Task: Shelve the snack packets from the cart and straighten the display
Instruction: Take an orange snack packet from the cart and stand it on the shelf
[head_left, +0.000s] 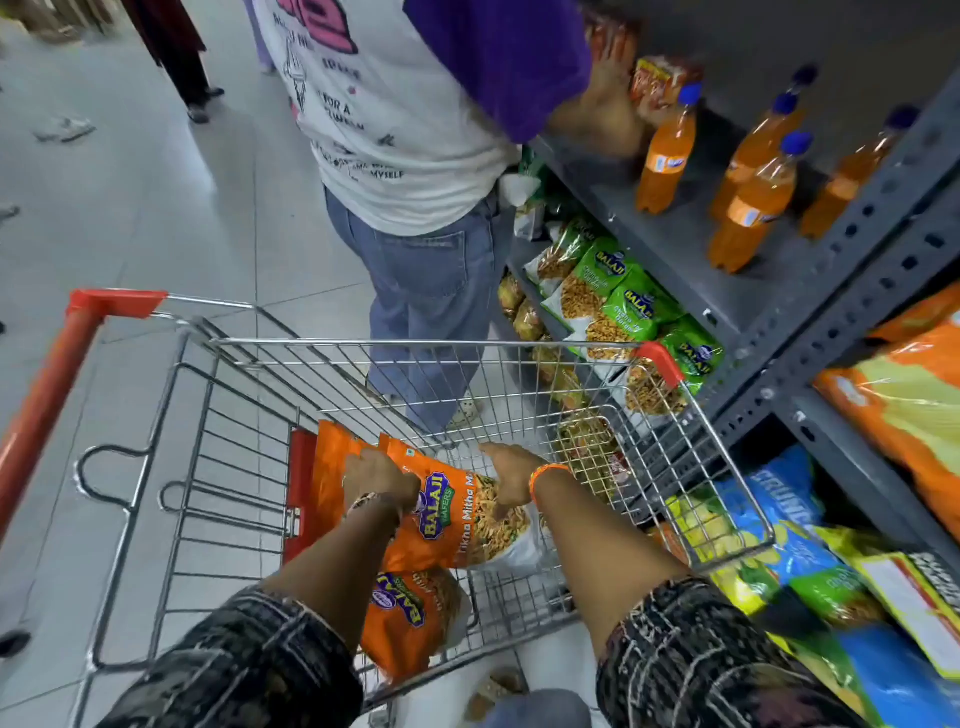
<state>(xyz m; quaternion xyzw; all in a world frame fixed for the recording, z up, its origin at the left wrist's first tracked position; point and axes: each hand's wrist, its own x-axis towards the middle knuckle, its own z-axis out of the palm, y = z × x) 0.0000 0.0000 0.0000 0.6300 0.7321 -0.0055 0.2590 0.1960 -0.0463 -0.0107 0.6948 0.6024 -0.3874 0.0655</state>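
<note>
An orange Balaji snack packet (457, 519) lies tilted inside the wire cart (519, 374), gripped at both ends. The left hand (379, 480) curls its fingers over the packet's upper edge at 9 o'clock; the right hand (511, 475), an orange band on its wrist, presses spread fingers down on the clear window at 3 o'clock. Both forearms reach steeply down from patterned sleeves. A second orange packet (410, 618) lies beneath at 6 o'clock. At 12 o'clock another person in jeans (431, 291) stands close against the cart's front, reaching to the grey shelf (737, 270), which holds orange soda bottles (667, 156) at 1 o'clock and green Balaji packets (623, 306) below them.
</note>
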